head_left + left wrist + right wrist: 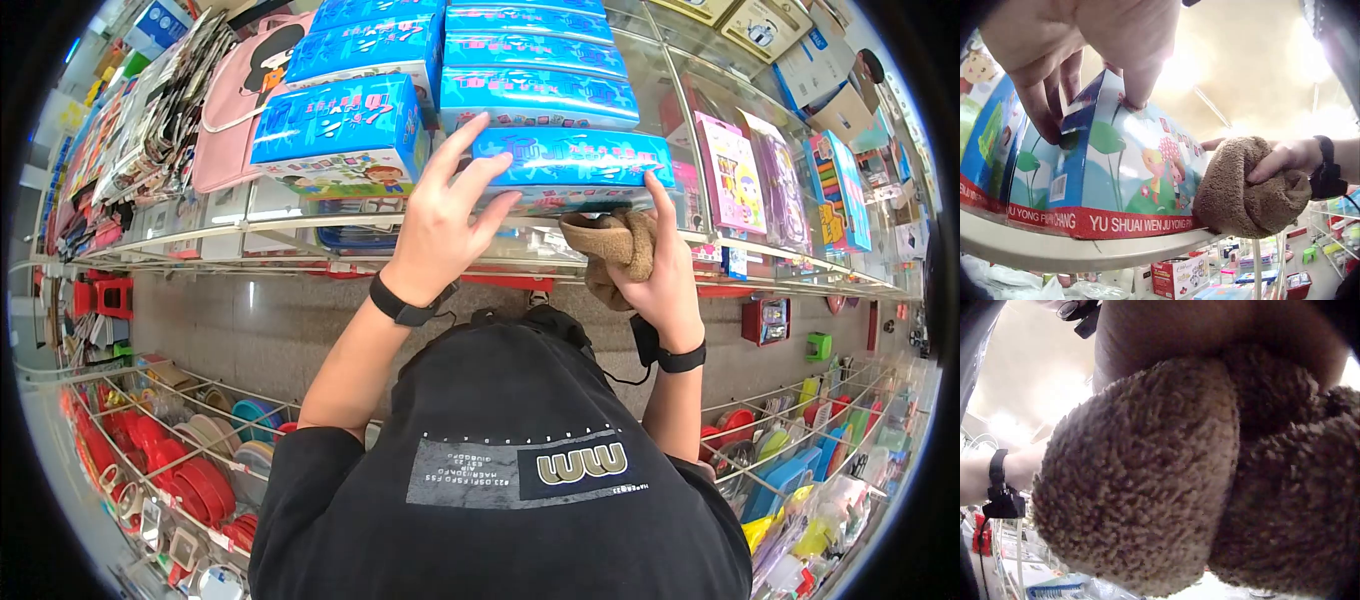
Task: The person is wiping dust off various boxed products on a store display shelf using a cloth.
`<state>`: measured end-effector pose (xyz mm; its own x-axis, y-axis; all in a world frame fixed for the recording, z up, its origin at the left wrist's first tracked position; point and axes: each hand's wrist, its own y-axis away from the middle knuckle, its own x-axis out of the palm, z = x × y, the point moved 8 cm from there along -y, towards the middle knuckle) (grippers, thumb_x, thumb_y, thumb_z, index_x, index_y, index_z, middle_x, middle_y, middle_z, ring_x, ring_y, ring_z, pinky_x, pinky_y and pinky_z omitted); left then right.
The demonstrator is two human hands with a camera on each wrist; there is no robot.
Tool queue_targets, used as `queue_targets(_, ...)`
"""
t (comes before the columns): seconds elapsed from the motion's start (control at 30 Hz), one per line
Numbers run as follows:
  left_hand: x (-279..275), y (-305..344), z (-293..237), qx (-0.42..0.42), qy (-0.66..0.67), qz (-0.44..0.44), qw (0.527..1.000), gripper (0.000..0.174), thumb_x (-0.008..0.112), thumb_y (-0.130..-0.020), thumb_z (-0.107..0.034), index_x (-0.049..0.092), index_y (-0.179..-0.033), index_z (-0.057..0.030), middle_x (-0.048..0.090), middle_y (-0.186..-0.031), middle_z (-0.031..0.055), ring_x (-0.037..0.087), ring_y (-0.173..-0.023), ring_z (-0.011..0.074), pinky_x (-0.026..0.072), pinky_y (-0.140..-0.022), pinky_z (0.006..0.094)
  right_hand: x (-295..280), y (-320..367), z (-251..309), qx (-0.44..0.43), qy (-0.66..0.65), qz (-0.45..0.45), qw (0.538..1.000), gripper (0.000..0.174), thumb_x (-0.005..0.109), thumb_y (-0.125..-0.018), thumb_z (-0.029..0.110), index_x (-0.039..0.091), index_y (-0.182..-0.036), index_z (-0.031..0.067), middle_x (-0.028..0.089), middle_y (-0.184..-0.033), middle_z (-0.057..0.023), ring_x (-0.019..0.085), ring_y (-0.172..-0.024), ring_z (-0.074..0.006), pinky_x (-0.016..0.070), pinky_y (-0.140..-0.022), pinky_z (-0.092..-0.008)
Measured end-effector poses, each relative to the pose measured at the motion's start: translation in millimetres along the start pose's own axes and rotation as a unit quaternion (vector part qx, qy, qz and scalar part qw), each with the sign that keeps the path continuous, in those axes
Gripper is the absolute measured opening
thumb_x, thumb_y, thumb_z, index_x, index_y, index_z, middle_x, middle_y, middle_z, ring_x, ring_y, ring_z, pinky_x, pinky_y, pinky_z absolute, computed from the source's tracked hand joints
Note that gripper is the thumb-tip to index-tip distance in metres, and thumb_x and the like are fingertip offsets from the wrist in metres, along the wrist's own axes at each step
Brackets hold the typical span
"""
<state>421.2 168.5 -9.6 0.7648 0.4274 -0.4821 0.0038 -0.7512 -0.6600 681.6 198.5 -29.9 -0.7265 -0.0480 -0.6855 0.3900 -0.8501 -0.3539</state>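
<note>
In the head view a blue box (575,158) lies at the shelf's front edge, before a row of similar boxes (540,98). The left hand (445,215) is at its left end, fingers spread and bent over the top; in the left wrist view that hand (1085,37) touches the upper edges of the box (1141,169). The right hand (660,270) grips a bunched brown cloth (625,245), with one finger extended to the box's right end. The cloth (1141,475) fills most of the right wrist view and hides the fingers there.
Another blue-topped box (340,135) stands to the left, beside a pink bag (235,120) and packed sleeves. Books and a pencil set (838,190) stand on the right. A metal rail (300,225) runs along the shelf front. Racks with red basins (200,490) are behind the person.
</note>
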Motion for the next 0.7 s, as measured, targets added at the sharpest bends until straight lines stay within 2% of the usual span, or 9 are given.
queue_targets(0.07,2.6,2.1,2.6,-0.008,0.004,0.001,1.0,0.042,0.088,-0.082,-0.006,0.071,-0.121,-0.0069,0.057,-0.156,0.0228,0.056,-0.143,0.0438,0.05,-0.114,0.0484,-1.8,-1.4,2.2,-0.005,0.0,-0.003,1.0,0.108,0.086,-0.077,0.01,0.03,-0.17,0.0145,0.074,-0.108,-0.02,0.074,-0.099,-0.042,0.0588,-0.09,-0.0471)
queue_targets(0.17,4.5,-0.5,-3.1,-0.009,-0.002,0.004,1.0,0.048,0.087,-0.082,-0.004,0.067,-0.126,-0.0085,0.053,-0.159,0.0241,0.057,-0.142,0.0432,0.0502,-0.113,0.0479,-2.8,1.2,-5.8,0.023,-0.052,0.025,0.998,0.105,0.083,-0.078,0.008,0.032,-0.169,0.0113,0.072,-0.115,-0.017,0.073,-0.105,-0.0345,0.0573,-0.096,-0.0429)
queue_targets(0.27,6.2,1.6,-4.2,-0.017,-0.012,0.019,1.0,0.054,0.085,-0.081,-0.001,0.064,-0.131,-0.0095,0.053,-0.154,0.0237,0.059,-0.136,0.0418,0.0511,-0.11,0.0478,-12.1,7.6,-19.0,0.024,-0.242,0.004,0.97,0.1,0.08,-0.079,0.006,0.034,-0.168,0.0067,0.068,-0.126,-0.0125,0.069,-0.115,-0.0254,0.0533,-0.104,-0.0395)
queue_targets(0.33,4.7,3.3,-4.5,-0.021,-0.014,0.019,1.0,0.056,0.085,-0.081,0.001,0.063,-0.131,-0.0089,0.055,-0.148,0.0225,0.06,-0.131,0.0413,0.0517,-0.108,0.0479,-26.4,14.3,-25.2,0.057,-0.343,-0.067,0.935,0.094,0.077,-0.079,0.005,0.038,-0.165,0.0015,0.064,-0.136,-0.0133,0.064,-0.125,-0.0215,0.0494,-0.112,-0.0386)
queue_targets(0.4,3.4,4.2,-7.6,-0.02,-0.009,0.008,1.0,0.056,0.085,-0.08,0.002,0.063,-0.131,-0.0074,0.058,-0.141,0.0205,0.061,-0.127,0.0409,0.0524,-0.105,0.0483,-37.8,23.6,-44.7,0.066,-0.401,-0.154,0.901,0.081,0.074,-0.087,0.007,0.042,-0.161,-0.0008,0.063,-0.143,-0.0166,0.064,-0.129,-0.0238,0.0499,-0.114,-0.0409)
queue_targets(0.47,1.8,3.4,-5.3,-0.024,-0.01,0.01,1.0,0.055,0.084,-0.081,0.003,0.063,-0.132,-0.0063,0.058,-0.144,0.019,0.063,-0.128,0.0373,0.0548,-0.103,0.0455,-37.8,51.8,-90.0,0.181,-0.411,-0.219,0.866,0.063,0.067,-0.103,0.021,0.045,-0.159,0.0013,0.056,-0.153,-0.0132,0.061,-0.136,-0.0258,0.0501,-0.116,-0.0424)
queue_targets(0.5,0.3,2.9,-3.1,-0.026,-0.011,0.011,1.0,0.055,0.084,-0.082,0.003,0.063,-0.132,-0.0057,0.058,-0.146,0.0182,0.064,-0.129,0.0355,0.056,-0.102,0.0441,-39.9,52.8,-91.1,0.189,-0.449,-0.261,0.834,0.05,0.063,-0.109,0.022,0.049,-0.154,0.0022,0.061,-0.146,-0.0131,0.063,-0.132,-0.0251,0.0546,-0.11,-0.0423)
queue_targets(0.63,1.8,2.9,17.4,-0.106,0.094,0.032,0.989,0.051,0.079,-0.091,0.004,0.062,-0.138,-0.0043,0.058,-0.153,0.0134,0.069,-0.124,0.0218,0.0601,-0.096,0.0349,-45.0,56.8,-102.7,0.199,-0.472,-0.35,0.785,0.046,0.065,-0.11,0.02,0.052,-0.15,0.0033,0.063,-0.143,-0.0126,0.066,-0.129,-0.0235,0.0587,-0.102,-0.0413)
queue_targets(0.7,4.6,2.5,17.5,-0.151,0.146,0.042,0.977,0.051,0.078,-0.092,0.004,0.061,-0.139,-0.0036,0.061,-0.152,0.0129,0.07,-0.123,0.0221,0.0594,-0.097,0.0349,-46.6,52.8,-97.5,0.182,-0.434,-0.347,0.811,0.046,0.066,-0.109,0.018,0.053,-0.15,0.0025,0.064,-0.141,-0.0122,0.066,-0.127,-0.0228,0.0587,-0.102,-0.0404)
